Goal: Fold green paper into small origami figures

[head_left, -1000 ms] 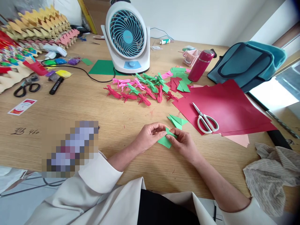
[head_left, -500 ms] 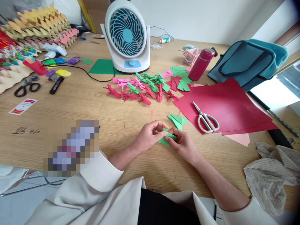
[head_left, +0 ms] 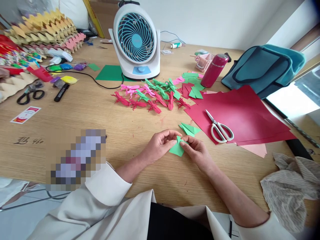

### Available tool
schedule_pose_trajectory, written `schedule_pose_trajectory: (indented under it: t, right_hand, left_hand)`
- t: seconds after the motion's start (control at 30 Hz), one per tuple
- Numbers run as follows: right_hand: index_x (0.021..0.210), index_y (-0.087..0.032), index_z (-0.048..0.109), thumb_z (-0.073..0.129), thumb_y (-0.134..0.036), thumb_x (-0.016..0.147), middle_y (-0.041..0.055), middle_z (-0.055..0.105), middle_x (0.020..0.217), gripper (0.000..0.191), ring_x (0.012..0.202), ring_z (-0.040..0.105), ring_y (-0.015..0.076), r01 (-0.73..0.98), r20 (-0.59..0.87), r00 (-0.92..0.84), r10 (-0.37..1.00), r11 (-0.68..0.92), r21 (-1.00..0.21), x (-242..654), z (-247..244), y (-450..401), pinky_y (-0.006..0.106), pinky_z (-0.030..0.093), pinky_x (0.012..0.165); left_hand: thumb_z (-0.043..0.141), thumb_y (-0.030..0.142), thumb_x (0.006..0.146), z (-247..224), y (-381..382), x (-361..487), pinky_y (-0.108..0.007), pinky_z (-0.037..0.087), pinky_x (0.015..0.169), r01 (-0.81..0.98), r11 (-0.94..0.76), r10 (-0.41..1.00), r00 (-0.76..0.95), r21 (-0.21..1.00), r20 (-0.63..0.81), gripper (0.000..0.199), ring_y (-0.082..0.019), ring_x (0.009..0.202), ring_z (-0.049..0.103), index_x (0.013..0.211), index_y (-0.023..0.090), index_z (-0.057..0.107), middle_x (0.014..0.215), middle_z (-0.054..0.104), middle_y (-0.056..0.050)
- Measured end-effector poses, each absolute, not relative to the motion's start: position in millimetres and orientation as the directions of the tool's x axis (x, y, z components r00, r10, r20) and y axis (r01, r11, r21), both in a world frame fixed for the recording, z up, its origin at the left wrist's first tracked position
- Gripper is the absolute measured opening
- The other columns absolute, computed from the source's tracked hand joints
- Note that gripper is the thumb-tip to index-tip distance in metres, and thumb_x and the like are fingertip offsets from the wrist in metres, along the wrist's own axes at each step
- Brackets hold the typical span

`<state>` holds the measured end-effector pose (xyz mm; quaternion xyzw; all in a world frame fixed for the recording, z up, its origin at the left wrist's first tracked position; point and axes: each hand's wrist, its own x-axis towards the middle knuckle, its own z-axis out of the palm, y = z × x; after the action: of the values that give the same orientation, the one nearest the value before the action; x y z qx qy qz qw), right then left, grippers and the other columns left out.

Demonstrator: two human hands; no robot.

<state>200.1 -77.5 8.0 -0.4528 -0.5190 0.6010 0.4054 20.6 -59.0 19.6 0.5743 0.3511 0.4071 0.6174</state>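
A small piece of folded green paper (head_left: 177, 150) is held between my two hands, low over the wooden table. My left hand (head_left: 162, 145) pinches its left side between thumb and fingers. On the other side, my right hand (head_left: 196, 150) grips the paper's right edge, with the thumb pressed on its face. Just beyond my fingers lies another folded green paper piece (head_left: 189, 129) with pointed ends. Farther off, several finished-looking folded paper figures (head_left: 152, 95) in red, pink and green lie in a cluster. My fingertips hide part of the held paper's edges.
White-handled scissors (head_left: 220, 130) rest on red paper sheets (head_left: 250, 115) at the right. Behind stand a fan (head_left: 136, 41), a red flask (head_left: 214, 70) and a teal bag (head_left: 262, 68). Black-handled scissors (head_left: 30, 96) and a marker (head_left: 61, 92) lie left. A crumpled cloth (head_left: 287, 190) is at the right edge.
The green paper between my hands has been turned and opened out, so more of its flat face shows. My right fingers have shifted their hold slightly. The view has tilted up a little.
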Motion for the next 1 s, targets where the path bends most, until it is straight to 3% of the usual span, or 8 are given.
schedule_pose_trajectory:
  t: [0.13, 0.27, 0.5, 0.73, 1.0]
  right_hand:
    - [0.085, -0.019, 0.065, 0.069, -0.050, 0.084, -0.0007, 0.058, 0.074, 0.032, 0.066, 0.049, 0.0118, 0.015, -0.103, -0.282, 0.954, -0.103, -0.995, 201.8, 5.4, -78.1, 0.024, 0.040, 0.062]
    - [0.086, -0.019, 0.066, 0.067, -0.050, 0.085, -0.0003, 0.059, 0.073, 0.032, 0.066, 0.048, 0.0121, 0.016, -0.096, -0.292, 0.952, -0.096, -0.995, 200.9, 3.6, -78.1, 0.025, 0.040, 0.062]
    - [0.081, -0.018, 0.065, 0.070, -0.050, 0.083, -0.0008, 0.058, 0.071, 0.032, 0.064, 0.047, 0.0115, 0.007, -0.044, -0.297, 0.954, -0.044, -0.999, 199.1, 4.1, -77.4, 0.025, 0.038, 0.061]
    - [0.081, -0.019, 0.064, 0.070, -0.051, 0.083, 0.0001, 0.059, 0.073, 0.032, 0.066, 0.049, 0.0125, -0.010, -0.037, -0.306, 0.951, -0.042, -0.999, 198.0, 1.9, -77.1, 0.026, 0.039, 0.063]
    - [0.082, -0.019, 0.064, 0.071, -0.053, 0.080, -0.0006, 0.057, 0.070, 0.035, 0.061, 0.045, 0.0116, 0.005, -0.068, -0.280, 0.957, -0.070, -0.998, 196.3, 5.8, -78.6, 0.025, 0.037, 0.057]
  left_hand:
    - [0.056, 0.016, 0.082, 23.0, -60.3, 19.2, -0.023, 0.045, 0.073, -0.053, -0.018, 0.901, 0.432, 0.998, 0.039, 0.016, -0.013, 0.082, 0.058, 0.092, 0.015, 0.069, 0.089, 0.065, -0.003]
    - [0.058, 0.020, 0.085, 19.2, -59.7, 19.4, -0.024, 0.047, 0.075, -0.042, -0.044, 0.906, 0.419, 0.998, 0.058, 0.013, -0.014, 0.084, 0.060, 0.090, 0.014, 0.069, 0.089, 0.065, -0.004]
    - [0.068, 0.022, 0.081, 14.6, -58.3, 22.5, -0.022, 0.044, 0.062, 0.082, -0.238, 0.913, 0.360, 0.968, 0.194, 0.007, -0.011, 0.071, 0.055, 0.081, 0.015, 0.065, 0.080, 0.058, -0.001]
    - [0.068, 0.017, 0.084, 21.1, -64.7, 21.6, -0.026, 0.045, 0.074, 0.296, -0.570, 0.815, 0.324, 0.766, 0.481, 0.006, -0.013, 0.076, 0.054, 0.086, 0.019, 0.063, 0.078, 0.061, 0.001]
    - [0.066, 0.017, 0.086, 21.1, -63.3, 17.6, -0.028, 0.046, 0.075, 0.370, -0.642, 0.766, 0.335, 0.671, 0.549, 0.012, -0.014, 0.075, 0.054, 0.081, 0.020, 0.056, 0.076, 0.061, 0.001]
